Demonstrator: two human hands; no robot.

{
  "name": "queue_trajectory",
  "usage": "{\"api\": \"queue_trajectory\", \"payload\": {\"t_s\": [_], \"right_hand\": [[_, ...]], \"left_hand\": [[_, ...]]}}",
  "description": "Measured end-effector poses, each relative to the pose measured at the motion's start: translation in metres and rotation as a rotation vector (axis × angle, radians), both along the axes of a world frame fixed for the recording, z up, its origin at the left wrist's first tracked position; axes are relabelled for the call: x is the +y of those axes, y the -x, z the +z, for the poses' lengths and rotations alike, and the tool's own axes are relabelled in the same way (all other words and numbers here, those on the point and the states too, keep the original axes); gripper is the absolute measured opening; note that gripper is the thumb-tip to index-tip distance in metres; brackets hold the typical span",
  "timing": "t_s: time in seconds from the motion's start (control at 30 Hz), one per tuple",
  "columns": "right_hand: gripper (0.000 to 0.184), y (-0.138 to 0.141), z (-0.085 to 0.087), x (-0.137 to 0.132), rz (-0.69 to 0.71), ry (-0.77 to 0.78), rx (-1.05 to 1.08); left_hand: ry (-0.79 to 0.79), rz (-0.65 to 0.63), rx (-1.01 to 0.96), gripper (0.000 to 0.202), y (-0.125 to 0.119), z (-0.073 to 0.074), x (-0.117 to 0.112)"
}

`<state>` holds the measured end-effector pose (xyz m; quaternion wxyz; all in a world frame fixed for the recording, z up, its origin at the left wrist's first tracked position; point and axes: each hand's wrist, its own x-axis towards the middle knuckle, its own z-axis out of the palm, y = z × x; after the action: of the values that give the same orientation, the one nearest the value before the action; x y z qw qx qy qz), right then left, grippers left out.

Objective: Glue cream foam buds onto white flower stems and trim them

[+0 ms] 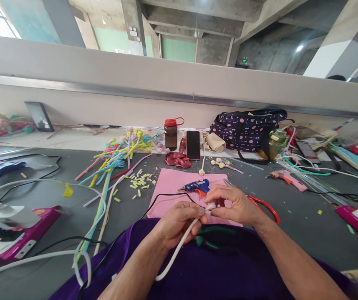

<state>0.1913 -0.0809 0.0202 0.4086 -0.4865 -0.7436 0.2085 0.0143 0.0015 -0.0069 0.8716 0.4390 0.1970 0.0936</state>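
Item: white cord (179, 250), lying lower centre of the frame, its free end hanging over the purple cloth (244, 266).
Left hand (180, 223): I am seeing it pinching the cord just short of the tip.
Right hand (233, 204): its thumb and fingers are clasping the pale lilac tip (210, 206); curled fingers are hiding part of that hold.

Hazards, in my judgement:
1. Slip. The cord is looking soft and the pinch is small; uneven pulling could be drawing the tip out of the fingers or fraying it.
2. Heat. A blue glue gun (197, 185) is lying on the pink sheet (166, 187), at centre, just beyond both hands. I am not seeing whether it is hot; if so, a knuckle straying forward could be getting burned.
3. Snag. A black cable (154, 200) is looping across the sheet, near the left hand; a catching wrist could be dragging the gun.
4. Drop. Green-handled pliers (202, 241) are resting against the cloth, below the hands; a shifting lap could be sending them down.
5. Scatter. Small yellow pieces (139, 181) are lying loose on the grey surface (301, 208), left of centre; a sweeping sleeve or cord could be spreading them.
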Motion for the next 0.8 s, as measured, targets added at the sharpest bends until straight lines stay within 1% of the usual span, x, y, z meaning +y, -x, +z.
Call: {"api": "queue_trajectory", "payload": {"t_s": [0.2, 0.5, 0.53, 0.6, 0.7, 0.73, 0.8], "right_hand": [[0.021, -0.0009, -0.0034, 0.0011, -0.001, 0.001, -0.005], [0.021, 0.0007, -0.0040, 0.0007, -0.029, -0.010, -0.018], [0.023, 0.0004, -0.0043, 0.0002, -0.040, -0.002, -0.016], [0.034, -0.0011, -0.0051, -0.0007, -0.041, 0.026, 0.032], [0.054, -0.0043, -0.0060, -0.0014, 0.014, 0.080, 0.199], [0.058, -0.0049, -0.0063, -0.0014, 0.029, 0.088, 0.255], [0.057, -0.0043, -0.0074, -0.0008, 0.020, 0.089, 0.353]], "left_hand": [[0.011, 0.010, -0.010, 0.019, -0.0003, 0.0032, -0.0007], [0.017, -0.003, -0.018, 0.019, 0.0002, 0.0022, 0.0001], [0.015, -0.005, -0.016, 0.019, 0.0004, 0.0023, 0.0000], [-0.004, 0.005, -0.009, 0.020, 0.0007, 0.0027, -0.0005], [-0.062, 0.054, 0.000, 0.022, 0.0013, 0.0040, -0.0013], [-0.079, 0.082, -0.002, 0.022, 0.0016, 0.0047, -0.0014], [-0.103, 0.168, -0.010, 0.023, 0.0022, 0.0062, -0.0013]]}}
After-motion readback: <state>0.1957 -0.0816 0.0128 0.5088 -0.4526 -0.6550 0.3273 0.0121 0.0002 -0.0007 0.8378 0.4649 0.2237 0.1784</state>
